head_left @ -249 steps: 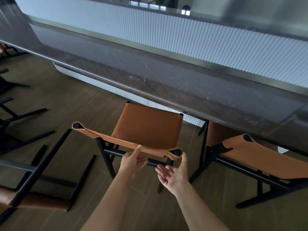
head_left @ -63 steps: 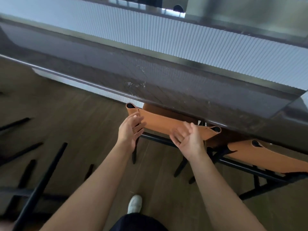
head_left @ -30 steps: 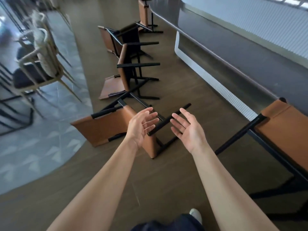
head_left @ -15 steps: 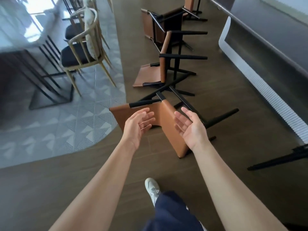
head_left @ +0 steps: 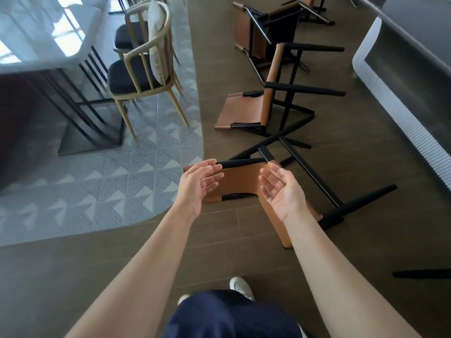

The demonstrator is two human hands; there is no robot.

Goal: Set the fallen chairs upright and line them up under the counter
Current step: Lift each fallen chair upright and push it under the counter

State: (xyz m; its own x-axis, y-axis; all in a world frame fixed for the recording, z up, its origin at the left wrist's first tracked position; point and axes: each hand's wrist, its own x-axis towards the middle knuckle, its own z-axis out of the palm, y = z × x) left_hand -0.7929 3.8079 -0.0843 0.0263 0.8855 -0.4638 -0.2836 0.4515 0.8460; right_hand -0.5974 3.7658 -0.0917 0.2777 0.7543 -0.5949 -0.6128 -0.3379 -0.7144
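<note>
Over the fallen chair [head_left: 240,179], left hand [head_left: 197,186] and right hand [head_left: 283,193] hover relaxed, empty.

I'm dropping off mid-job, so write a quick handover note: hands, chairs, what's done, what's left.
Hands: left hand and right hand both open, palms facing, either side of the nearest fallen chair, gripping nothing.
Chairs: three tan ones lie tipped on the floor beside the counter: the nearest, the middle chair, the far chair.
Done: none of these three is upright yet.
Left: stand each up and line them under the counter.
</note>
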